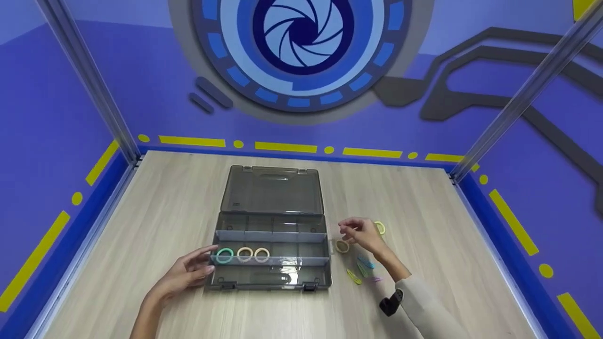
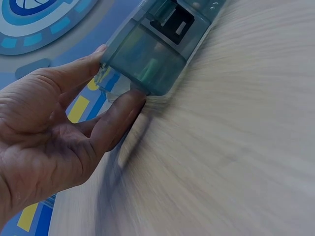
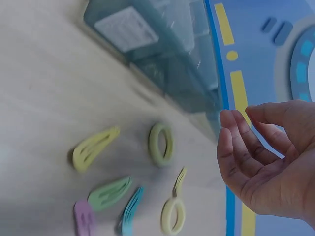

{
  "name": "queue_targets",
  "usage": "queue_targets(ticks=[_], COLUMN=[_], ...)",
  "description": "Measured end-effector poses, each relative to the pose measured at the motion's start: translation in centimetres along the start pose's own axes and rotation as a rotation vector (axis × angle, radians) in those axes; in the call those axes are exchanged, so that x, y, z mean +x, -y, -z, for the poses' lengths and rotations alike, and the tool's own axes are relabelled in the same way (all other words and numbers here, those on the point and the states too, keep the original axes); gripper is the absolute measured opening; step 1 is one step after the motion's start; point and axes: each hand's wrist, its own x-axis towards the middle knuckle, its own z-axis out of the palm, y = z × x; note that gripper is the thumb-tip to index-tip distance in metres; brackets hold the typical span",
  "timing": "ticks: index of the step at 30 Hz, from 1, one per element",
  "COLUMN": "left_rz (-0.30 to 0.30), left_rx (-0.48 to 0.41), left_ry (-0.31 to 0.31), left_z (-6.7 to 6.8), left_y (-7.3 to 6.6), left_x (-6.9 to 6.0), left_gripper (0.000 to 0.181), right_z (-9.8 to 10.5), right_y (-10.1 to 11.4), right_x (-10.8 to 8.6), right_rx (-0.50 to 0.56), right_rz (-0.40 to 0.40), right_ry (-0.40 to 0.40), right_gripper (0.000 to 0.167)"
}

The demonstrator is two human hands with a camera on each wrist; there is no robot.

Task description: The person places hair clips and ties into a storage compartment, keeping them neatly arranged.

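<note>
A grey see-through divided box [image 1: 269, 286] lies with its lid folded back. Its middle row holds a green hair tie [image 1: 224, 255] and two beige hair ties [image 1: 245, 254]. My left hand [image 1: 183, 274] touches the box's left side, its fingers fairly straight. Right of the box hovers my right hand [image 1: 362, 234], fingers loosely bent, nothing visible between them. Below it a dull yellow hair tie [image 1: 342, 246] lies beside the box. A pale yellow hair tie [image 1: 379, 228] is partly behind that hand; in the right wrist view a yellow hair clip [image 3: 180, 181] lies against it.
More snap clips lie right of the box: a yellow clip [image 1: 353, 277], a blue clip [image 1: 366, 262], a green clip [image 3: 110, 193] and a purple clip [image 3: 85, 219]. Blue printed panels [image 1: 301, 127] wall the wooden table [image 1: 179, 202] at the back and sides.
</note>
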Motion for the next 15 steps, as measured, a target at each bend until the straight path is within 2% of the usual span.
queue_targets(ticks=[5,11,15], left_rz=[-0.007,0.010,0.031], left_rx=[0.000,0.003,-0.004], left_ry=[0.005,0.000,-0.009], left_z=[0.0,0.0,0.0], left_y=[0.0,-0.1,-0.1], left_x=[0.1,0.1,0.0], left_gripper=[0.067,0.067,0.066], right_z=[0.9,1.1,0.8], right_y=[-0.9,0.8,0.1], right_x=[-0.6,-2.3,-2.4], right_rx=[0.006,0.003,-0.039], right_rz=[-0.048,-0.073,-0.096], right_ry=[-0.045,-0.069,-0.090], right_gripper=[0.024,0.021,0.020])
